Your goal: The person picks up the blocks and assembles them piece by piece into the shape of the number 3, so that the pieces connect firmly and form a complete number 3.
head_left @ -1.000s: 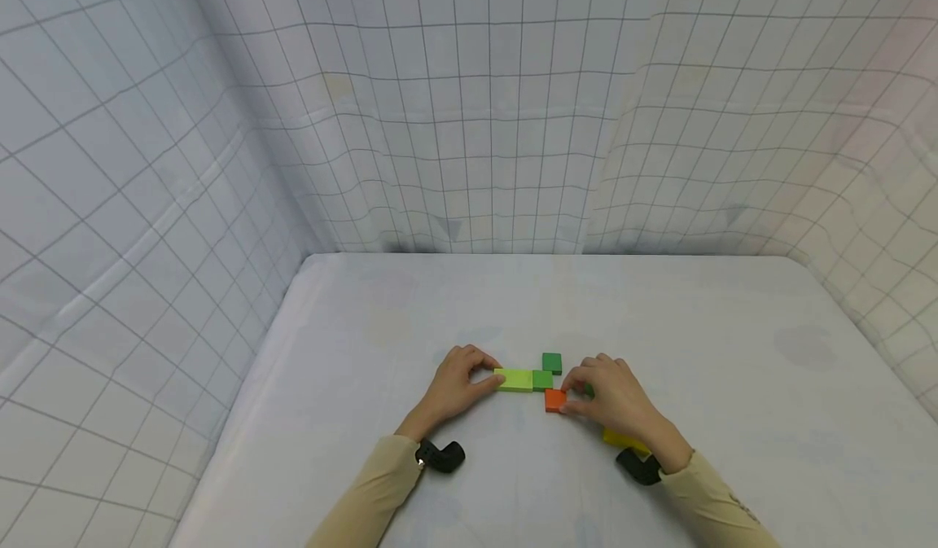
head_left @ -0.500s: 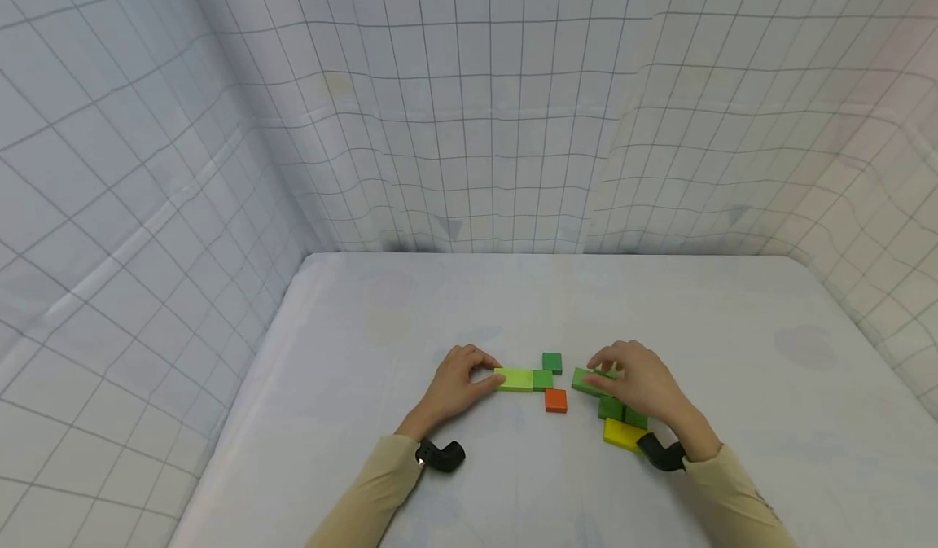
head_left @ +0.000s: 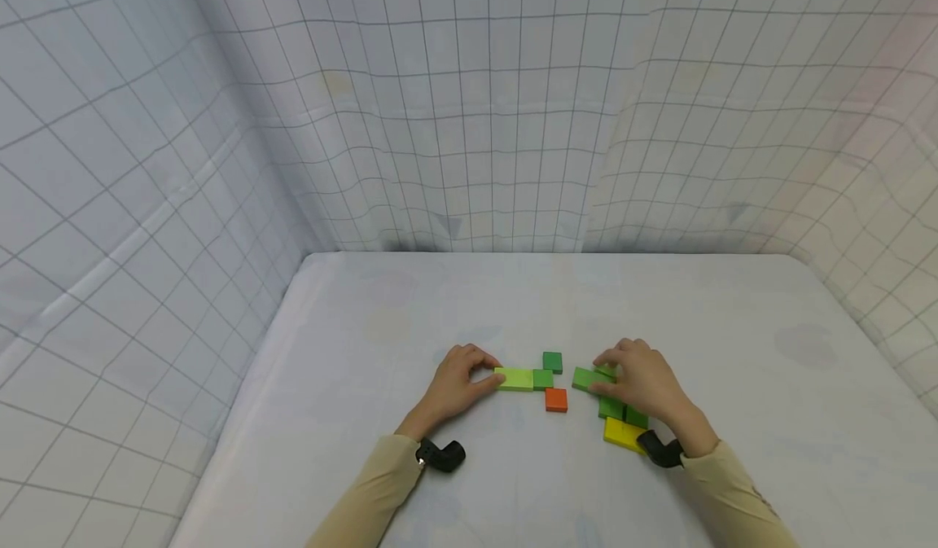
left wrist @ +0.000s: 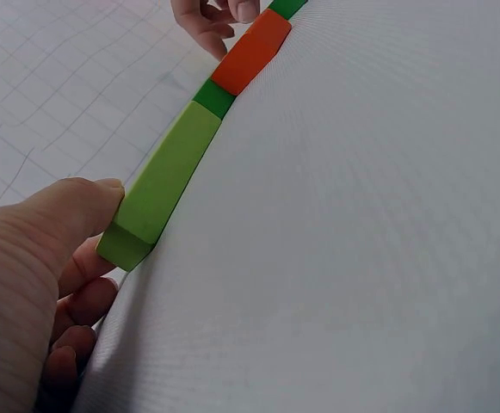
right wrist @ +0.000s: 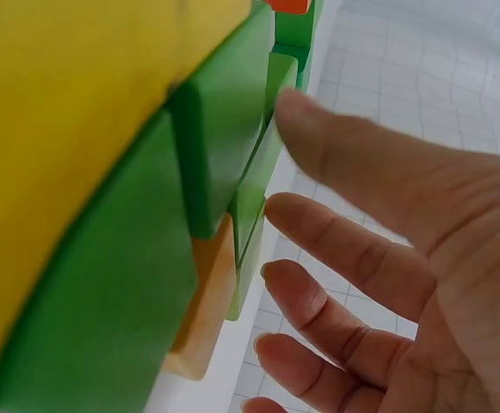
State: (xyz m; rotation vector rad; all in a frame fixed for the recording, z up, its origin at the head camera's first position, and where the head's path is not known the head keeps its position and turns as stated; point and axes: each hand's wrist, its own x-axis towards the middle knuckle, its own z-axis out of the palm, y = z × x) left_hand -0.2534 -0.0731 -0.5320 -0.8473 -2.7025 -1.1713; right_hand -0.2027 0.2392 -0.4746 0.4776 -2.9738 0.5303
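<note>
My left hand (head_left: pixel 449 392) pinches the left end of a lime block (head_left: pixel 518 379) on the table; the left wrist view shows the thumb along the edge of the lime block (left wrist: pixel 162 176). A green square (head_left: pixel 542 379) touches its right end. My right hand (head_left: pixel 648 381) is over light green blocks (head_left: pixel 585 379) to the right, partly hiding them. In the right wrist view, the fingers of the right hand (right wrist: pixel 456 267) are spread beside the light green blocks (right wrist: pixel 251 191), the thumb tip at one; contact is unclear.
An orange-red square (head_left: pixel 556 400) and another green square (head_left: pixel 553 362) lie between the hands. Below the right hand are green blocks (head_left: pixel 611 407) and a yellow block (head_left: pixel 621 434). The right wrist view also shows a tan block (right wrist: pixel 205 301). Grid-patterned cloth (head_left: pixel 469 124) hangs behind the table.
My right hand has moved right, away from the orange-red square, to the light green blocks, uncovering the blocks below. My left hand has stayed on the lime block.
</note>
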